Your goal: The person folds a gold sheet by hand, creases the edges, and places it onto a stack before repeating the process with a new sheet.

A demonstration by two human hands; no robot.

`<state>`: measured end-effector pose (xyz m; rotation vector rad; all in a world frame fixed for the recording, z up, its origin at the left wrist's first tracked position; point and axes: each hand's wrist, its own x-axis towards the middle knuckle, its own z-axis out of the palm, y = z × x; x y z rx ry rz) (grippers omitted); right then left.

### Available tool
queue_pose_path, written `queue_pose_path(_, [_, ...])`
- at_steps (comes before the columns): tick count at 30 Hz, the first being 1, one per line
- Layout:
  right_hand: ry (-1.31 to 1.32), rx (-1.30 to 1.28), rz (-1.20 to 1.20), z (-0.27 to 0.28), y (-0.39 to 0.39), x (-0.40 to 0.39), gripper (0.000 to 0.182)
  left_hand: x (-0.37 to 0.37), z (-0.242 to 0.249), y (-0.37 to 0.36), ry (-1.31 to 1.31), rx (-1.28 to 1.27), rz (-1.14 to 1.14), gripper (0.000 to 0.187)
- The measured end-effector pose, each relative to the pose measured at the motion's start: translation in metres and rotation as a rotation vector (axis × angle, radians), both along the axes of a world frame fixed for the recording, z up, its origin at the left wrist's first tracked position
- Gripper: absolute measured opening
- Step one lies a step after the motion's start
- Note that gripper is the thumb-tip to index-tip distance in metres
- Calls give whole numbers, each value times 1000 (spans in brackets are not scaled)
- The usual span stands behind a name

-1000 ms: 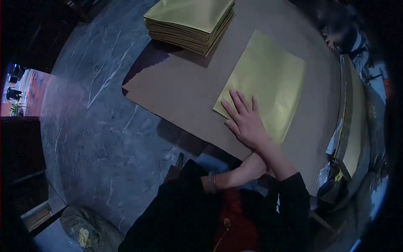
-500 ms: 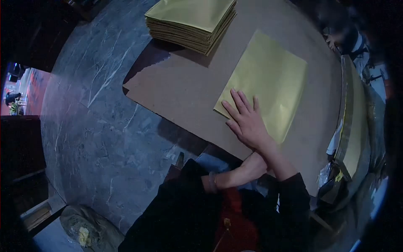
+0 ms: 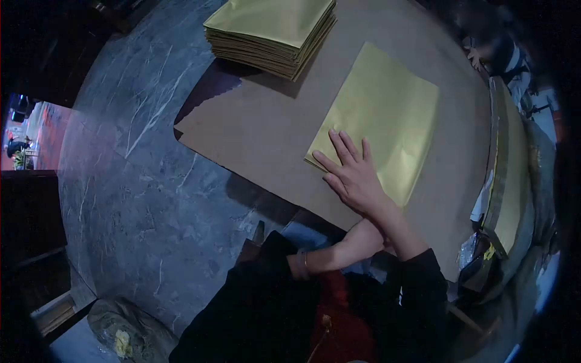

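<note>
My right hand [image 3: 357,181] lies palm down with fingers spread on the lower left part of a gold paper sheet [image 3: 390,112]. More than one layer shows at the sheet's left corner. Beneath my right wrist crosses my left hand [image 3: 365,237], its fingers hidden behind the right forearm, so I cannot see whether it grips anything. A bracelet circles the left wrist. The sheet rests on a brown cardboard surface [image 3: 254,127]. Toward the far left edge of the cardboard is a thick stack of similar gold sheets [image 3: 269,33], with brownish edges.
Grey marbled floor [image 3: 139,199] extends to the left. At the right stands a long gold-faced bundle [image 3: 511,175] beside wrinkled plastic [image 3: 467,251]. Another person's hand [image 3: 474,57] is at the far right. A dark sack [image 3: 130,330] sits at lower left.
The whole view has shifted very slightly, so the stack and sheet appear a little further left. My right hand remains flat on the sheet and the arms stay crossed.
</note>
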<state>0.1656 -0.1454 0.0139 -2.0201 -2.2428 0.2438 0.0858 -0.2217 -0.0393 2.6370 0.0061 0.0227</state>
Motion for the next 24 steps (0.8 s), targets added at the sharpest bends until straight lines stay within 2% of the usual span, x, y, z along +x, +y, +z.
queue_pose_path(1, [8,6,4,0,0,0,44,-6,9,6,-2,1,-1,36])
queue_pose_path(3, [-3,30,5,-2,0,0,44,-34,23,23,-291,-23,42,28])
queue_pose_path(4, [1,39,7,-4,0,1,44,-43,25,30,-513,-136,127,22])
queue_pose_path(5, [7,49,7,-5,0,1,44,-55,28,39,-508,-131,119,22])
queue_pose_path(7, [29,47,4,-3,0,1,43,-79,48,68,-479,-234,302,28])
queue_pose_path(9, [17,61,16,-4,-1,2,44,-89,43,91,-475,-88,583,30])
queue_pose_path(11, [40,61,-5,-5,-1,1,44,-90,44,119,-522,60,733,31])
queue_pose_path(15, [47,95,7,-6,-2,2,44,-93,36,138,-448,106,745,29])
queue_pose_path(24, [73,131,21,-10,-4,3,45,-91,34,137,-473,197,714,26])
